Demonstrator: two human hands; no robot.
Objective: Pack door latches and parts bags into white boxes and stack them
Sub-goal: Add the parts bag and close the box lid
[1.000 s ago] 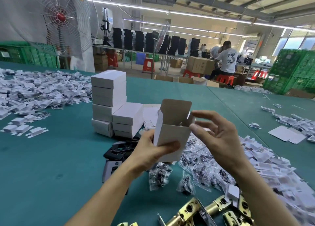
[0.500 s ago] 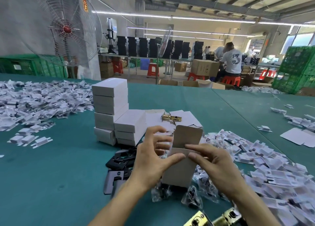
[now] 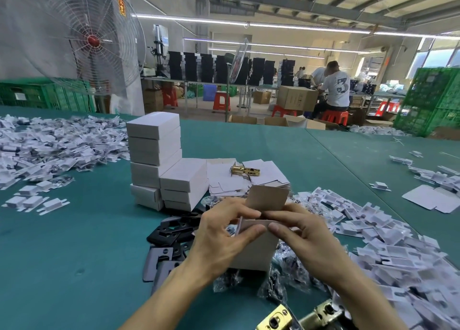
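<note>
Head view, hands (image 3: 219, 240) (image 3: 306, 237) holding upright white box (image 3: 254, 252), top flap (image 3: 268, 197) pointing up

Two bare forearms end in a left hand (image 3: 222, 242) and right hand (image 3: 308, 241).

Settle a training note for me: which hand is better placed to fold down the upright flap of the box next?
Probably the right hand: its fingers lie at the base of the upright flap, while the left hand grips the white box and steadies it.

Left hand (image 3: 221, 241), right hand (image 3: 305, 238) (thumbs close)
</note>
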